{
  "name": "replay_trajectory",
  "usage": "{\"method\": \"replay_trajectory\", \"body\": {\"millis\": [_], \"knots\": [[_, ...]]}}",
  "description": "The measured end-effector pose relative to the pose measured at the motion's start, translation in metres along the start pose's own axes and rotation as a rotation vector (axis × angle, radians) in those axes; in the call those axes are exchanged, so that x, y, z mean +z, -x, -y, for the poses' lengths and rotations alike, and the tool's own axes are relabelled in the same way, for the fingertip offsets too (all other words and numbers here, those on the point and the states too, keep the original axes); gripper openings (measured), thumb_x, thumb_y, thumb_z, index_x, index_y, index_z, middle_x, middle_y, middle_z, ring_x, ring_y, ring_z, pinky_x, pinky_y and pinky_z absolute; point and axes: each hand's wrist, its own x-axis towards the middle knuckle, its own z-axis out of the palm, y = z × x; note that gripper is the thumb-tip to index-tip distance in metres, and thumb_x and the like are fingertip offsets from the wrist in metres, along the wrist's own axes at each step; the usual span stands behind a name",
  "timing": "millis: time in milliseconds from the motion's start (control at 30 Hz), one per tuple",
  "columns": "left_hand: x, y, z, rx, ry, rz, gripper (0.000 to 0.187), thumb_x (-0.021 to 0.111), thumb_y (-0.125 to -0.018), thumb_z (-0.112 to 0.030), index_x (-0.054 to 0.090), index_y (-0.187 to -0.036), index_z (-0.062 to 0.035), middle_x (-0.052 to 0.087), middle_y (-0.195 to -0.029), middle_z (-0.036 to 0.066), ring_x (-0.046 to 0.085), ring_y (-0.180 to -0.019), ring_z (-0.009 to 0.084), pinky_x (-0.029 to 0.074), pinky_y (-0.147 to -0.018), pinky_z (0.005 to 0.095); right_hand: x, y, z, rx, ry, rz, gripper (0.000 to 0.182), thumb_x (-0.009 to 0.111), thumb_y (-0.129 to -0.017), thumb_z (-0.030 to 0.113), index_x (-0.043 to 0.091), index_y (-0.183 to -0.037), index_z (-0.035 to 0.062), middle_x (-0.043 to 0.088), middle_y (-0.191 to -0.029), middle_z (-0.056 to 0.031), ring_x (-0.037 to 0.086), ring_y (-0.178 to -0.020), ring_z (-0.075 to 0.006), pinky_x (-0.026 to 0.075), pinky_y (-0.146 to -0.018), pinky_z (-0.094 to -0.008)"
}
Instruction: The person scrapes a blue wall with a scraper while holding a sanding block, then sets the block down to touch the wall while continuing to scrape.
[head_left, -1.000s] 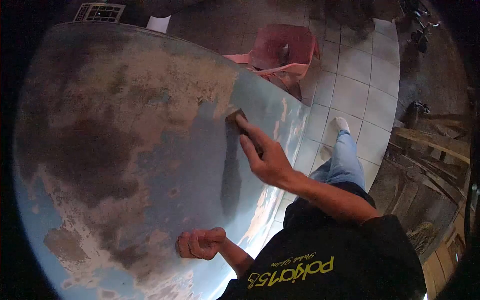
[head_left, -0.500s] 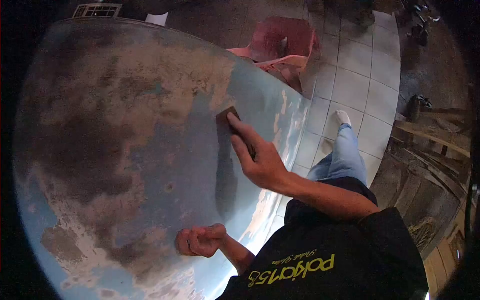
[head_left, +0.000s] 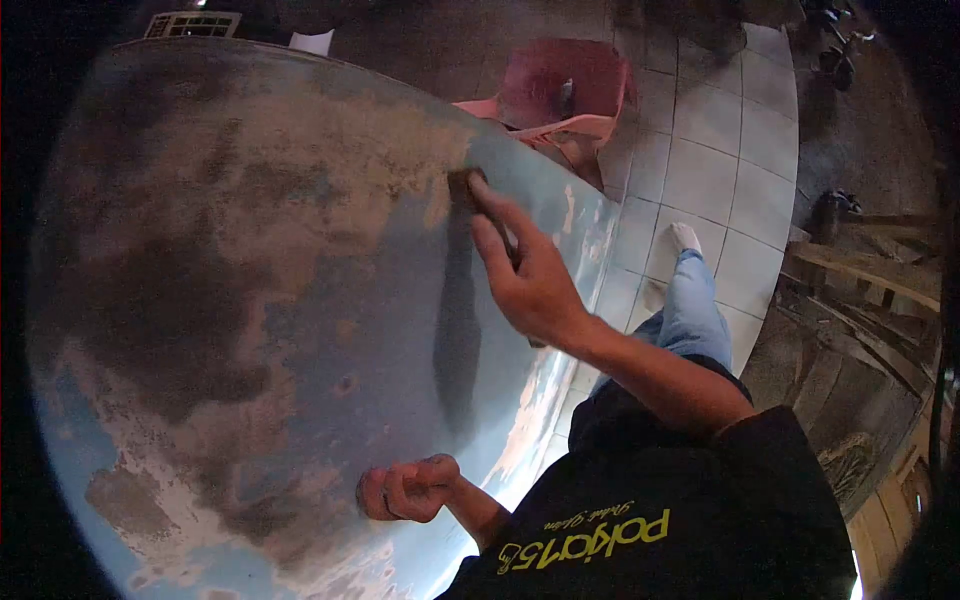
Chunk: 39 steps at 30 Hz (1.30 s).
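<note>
Under my right hand (head_left: 535, 280) is a long dark brown sanding block (head_left: 466, 186), its front end pressed against a large panel (head_left: 380, 300). My fingers stretch along the block, with the thumb at its side. The panel is patchy, with blue-grey paint, tan areas and dark smudges. Lower down, my left hand (head_left: 420, 488) is closed in a fist close over the same surface. Something reddish (head_left: 372, 493) shows at its knuckle side, but I cannot tell what it is. A dark shadow strip runs below the right hand.
Past the panel's far edge stands a pink-red plastic chair (head_left: 560, 85). Pale floor tiles (head_left: 705, 170) run along the right, where my foot (head_left: 685, 237) rests. Wooden planks (head_left: 870, 270) lie at the far right. A white object (head_left: 312, 42) sits beyond the upper edge.
My right hand has slid the sanding block up the panel, toward the chair. My left hand has shifted slightly down and right, still closed.
</note>
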Motion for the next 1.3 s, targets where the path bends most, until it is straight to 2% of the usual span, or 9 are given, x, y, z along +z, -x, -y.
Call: {"method": "replay_trajectory", "body": {"millis": [400,533,700,900,1067,1133,1200,1267,1300], "knots": [[0.002,0.002,-0.001,-0.013,0.005,-0.066,0.015,0.051,-0.089,-0.014,0.057,-0.089,-0.0008,0.056,-0.093,0.012,0.054,-0.085,0.0244,0.044,-0.075,0.042,-0.004,0.011,-0.005,-0.077,0.043,0.063,0.046,0.046,-0.099,0.023,0.039,-0.14,0.0059,0.058,-0.121,-0.0254,0.062,-0.105,-0.0266,0.046,-0.092,-0.0354],[0.003,0.009,0.002,-0.025,-0.01,-0.11,0.014,0.052,-0.088,-0.014,0.057,-0.089,-0.0003,0.058,-0.093,0.012,0.054,-0.085,0.0241,0.044,-0.076,0.0427,-0.012,0.014,0.003,0.066,0.065,0.194,0.047,0.044,-0.1,0.025,0.036,-0.142,0.0064,0.064,-0.103,-0.0193,0.06,-0.074,-0.0187,0.05,-0.071,-0.0332],[0.007,0.005,-0.035,-0.337,0.321,-0.088,0.013,0.055,-0.087,-0.014,0.057,-0.089,-0.0018,0.061,-0.093,0.013,0.057,-0.091,0.0271,0.045,-0.083,0.0443,-0.03,0.019,0.022,0.369,0.033,0.224,0.048,0.045,-0.099,0.021,0.028,-0.141,0.0064,0.063,-0.086,-0.0112,0.057,-0.066,-0.0172,0.046,-0.059,-0.0325],[0.021,-0.036,-0.105,-1.069,1.019,0.43,0.023,0.06,-0.089,-0.016,0.061,-0.108,-0.004,0.063,-0.112,0.015,0.055,-0.115,0.0333,0.041,-0.099,0.045,-0.058,0.028,0.038,-0.056,0.452,0.458,0.038,0.046,-0.098,0.012,0.034,-0.133,0.0049,0.064,-0.079,-0.011,0.062,-0.068,-0.0209,0.046,-0.059,-0.0337],[0.02,-0.069,-0.085,-0.67,0.824,0.18,0.025,0.063,-0.087,-0.016,0.062,-0.109,-0.0044,0.062,-0.115,0.015,0.054,-0.118,0.0294,0.039,-0.1,0.0439,-0.093,-0.019,0.049,-0.061,0.671,0.562,0.022,0.05,-0.096,0.017,0.057,-0.112,0.0046,0.064,-0.079,-0.0139,0.063,-0.067,-0.0258,0.049,-0.062,-0.0384],[0.018,-0.071,-0.066,-0.539,0.58,0.09,0.022,0.063,-0.085,-0.01,0.063,-0.106,-0.0051,0.062,-0.115,0.014,0.054,-0.116,0.0301,0.04,-0.1,0.0443,-0.101,-0.05,0.051,-0.784,0.976,0.461,0.025,0.054,-0.094,0.026,0.065,-0.099,0.0042,0.065,-0.081,-0.0156,0.064,-0.067,-0.0305,0.049,-0.062,-0.0402],[0.018,-0.073,-0.045,-0.425,0.415,-0.02,0.019,0.063,-0.085,-0.009,0.063,-0.104,-0.0057,0.06,-0.119,0.013,0.053,-0.117,0.0311,0.04,-0.099,0.0445,-0.089,-0.06,0.091,-0.526,0.994,0.518,0.032,0.058,-0.092,0.035,0.069,-0.089,0.0046,0.065,-0.08,-0.018,0.064,-0.07,-0.0346,0.05,-0.064,-0.0407],[0.015,-0.066,-0.026,-0.362,0.261,-0.079,0.019,0.063,-0.087,-0.012,0.064,-0.105,-0.0068,0.057,-0.124,0.012,0.049,-0.122,0.0334,0.04,-0.1,0.0458,-0.071,-0.063,0.126,-0.041,1.148,0.531,0.031,0.061,-0.091,0.036,0.067,-0.09,0.0051,0.065,-0.094,-0.0233,0.062,-0.108,-0.0291,0.047,-0.087,-0.0419],[0.018,-0.063,-0.028,-0.369,0.253,-0.064,0.019,0.063,-0.087,-0.012,0.064,-0.105,-0.0068,0.057,-0.124,0.012,0.049,-0.122,0.0334,0.04,-0.1,0.0458,-0.072,-0.067,0.12,-0.031,1.146,0.547,0.031,0.061,-0.091,0.036,0.067,-0.09,0.0051,0.065,-0.094,-0.0233,0.062,-0.108,-0.0291,0.047,-0.087,-0.0419]]}}
